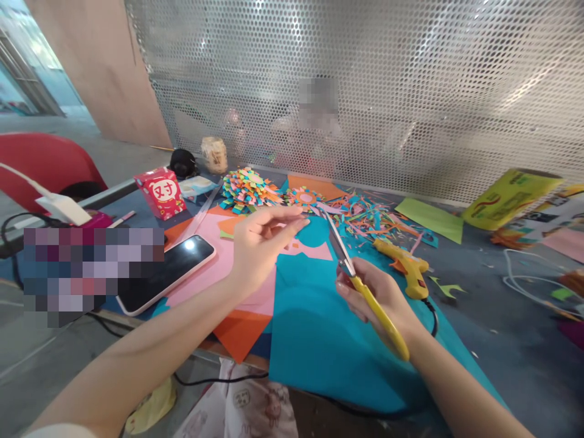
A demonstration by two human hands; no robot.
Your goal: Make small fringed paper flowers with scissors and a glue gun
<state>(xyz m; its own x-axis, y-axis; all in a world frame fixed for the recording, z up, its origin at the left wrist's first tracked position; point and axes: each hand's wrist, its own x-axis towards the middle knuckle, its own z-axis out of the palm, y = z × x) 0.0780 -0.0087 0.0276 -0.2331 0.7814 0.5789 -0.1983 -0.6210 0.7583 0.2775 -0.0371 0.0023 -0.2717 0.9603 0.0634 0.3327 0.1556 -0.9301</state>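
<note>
My right hand (387,289) grips a pair of yellow-handled scissors (371,307), its metal blades pointing up and away. Level with the blade tips is my left hand (258,246), thumb and forefinger drawn together in a pinch. Whatever lies between those fingertips, if anything, is too small to make out. Just past the left thumb lies a round piece of teal paper (316,232). Under both hands spread a large teal sheet (314,322) and pink paper (255,286). Beyond the fingers sits a flat paper flower (305,196) with a pink centre.
A fringed multicoloured paper ball (249,190) stands at the back, beside a heap of paper shreds (365,216). A yellow glue gun (408,267) lies to the right, its cord trailing. To the left are a phone (168,274) and a red box (160,191). Perforated metal (410,91) walls the far edge.
</note>
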